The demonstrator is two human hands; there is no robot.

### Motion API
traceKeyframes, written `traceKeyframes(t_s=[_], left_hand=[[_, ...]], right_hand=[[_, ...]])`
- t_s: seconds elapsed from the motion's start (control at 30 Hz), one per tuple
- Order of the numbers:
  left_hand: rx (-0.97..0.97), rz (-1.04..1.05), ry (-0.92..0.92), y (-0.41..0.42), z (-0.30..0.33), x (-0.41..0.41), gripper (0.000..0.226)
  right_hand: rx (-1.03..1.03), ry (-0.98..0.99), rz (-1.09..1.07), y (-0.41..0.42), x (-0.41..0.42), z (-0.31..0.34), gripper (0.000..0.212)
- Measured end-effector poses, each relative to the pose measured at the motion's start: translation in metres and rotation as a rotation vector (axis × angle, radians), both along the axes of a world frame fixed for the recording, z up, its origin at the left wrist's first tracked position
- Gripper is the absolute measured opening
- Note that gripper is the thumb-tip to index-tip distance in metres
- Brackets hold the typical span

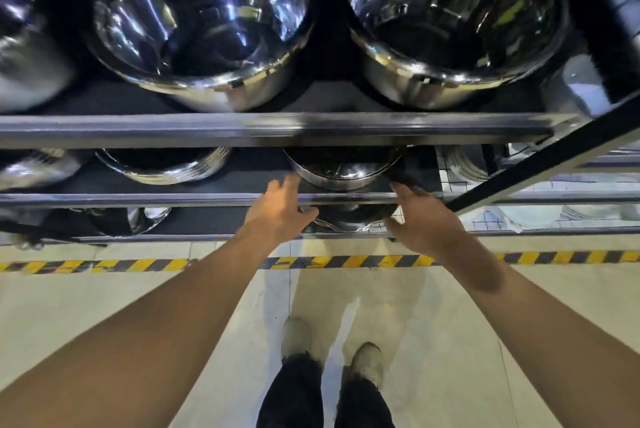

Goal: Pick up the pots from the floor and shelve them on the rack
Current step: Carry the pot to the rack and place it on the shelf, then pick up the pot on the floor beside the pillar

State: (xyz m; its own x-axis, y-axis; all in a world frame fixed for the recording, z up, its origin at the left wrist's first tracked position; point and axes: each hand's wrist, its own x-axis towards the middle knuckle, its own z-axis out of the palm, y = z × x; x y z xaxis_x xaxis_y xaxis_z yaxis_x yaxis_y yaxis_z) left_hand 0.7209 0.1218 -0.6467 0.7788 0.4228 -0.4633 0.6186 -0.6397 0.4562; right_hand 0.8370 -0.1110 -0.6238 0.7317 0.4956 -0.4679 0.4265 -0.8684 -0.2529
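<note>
Both hands reach into the rack [242, 200], left hand [277, 211] and right hand [420, 219] with fingers spread wide, flanking a steel pot [341, 173] on the middle shelf; likely steadying it, though actual contact is unclear.

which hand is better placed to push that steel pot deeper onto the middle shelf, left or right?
Left, marginally. The left hand has fingers spread right at the pot's near-left wall, above the shelf rail. The right hand sits lower and further to the side. Contact is unclear for both.
</note>
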Motion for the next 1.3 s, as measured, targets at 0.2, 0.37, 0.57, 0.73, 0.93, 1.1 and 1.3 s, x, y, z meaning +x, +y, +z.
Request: traceKeyframes(t_s=[0.2, 0.37, 0.57, 0.73, 0.93, 1.1, 1.3], left_hand=[[0.114, 0.007, 0.039, -0.043, 0.121, -0.054, 0.048], [0.231, 0.006, 0.028, -0.075, 0.229, -0.103, 0.047], [0.384, 0.2, -0.017, -0.071, 0.344, -0.2, 0.041], [0.497, 0.464, 0.043, -0.045, 0.388, -0.32, 0.047], [0.563, 0.758, 0.201, -0.048, 0.4, -0.496, 0.063], [0.543, 1.01, 0.27, -0.075, 0.407, -0.643, 0.072], [0.555, 1.253, 0.334, -0.121, 0.413, -0.804, 0.069]], right_hand=[[-0.005, -0.106, 0.162, -0.008, -0.04, 0.116, 0.053], [0.087, -0.286, 0.368, -0.018, -0.081, 0.213, 0.041], [0.183, -0.344, 0.585, -0.004, -0.13, 0.315, 0.052], [0.252, -0.398, 0.774, 0.045, -0.188, 0.358, 0.06], [0.293, -0.365, 1.074, 0.125, -0.324, 0.383, 0.066], [0.329, -0.362, 1.314, 0.173, -0.475, 0.394, 0.073], [0.401, -0.351, 1.558, 0.198, -0.65, 0.392, 0.075]])
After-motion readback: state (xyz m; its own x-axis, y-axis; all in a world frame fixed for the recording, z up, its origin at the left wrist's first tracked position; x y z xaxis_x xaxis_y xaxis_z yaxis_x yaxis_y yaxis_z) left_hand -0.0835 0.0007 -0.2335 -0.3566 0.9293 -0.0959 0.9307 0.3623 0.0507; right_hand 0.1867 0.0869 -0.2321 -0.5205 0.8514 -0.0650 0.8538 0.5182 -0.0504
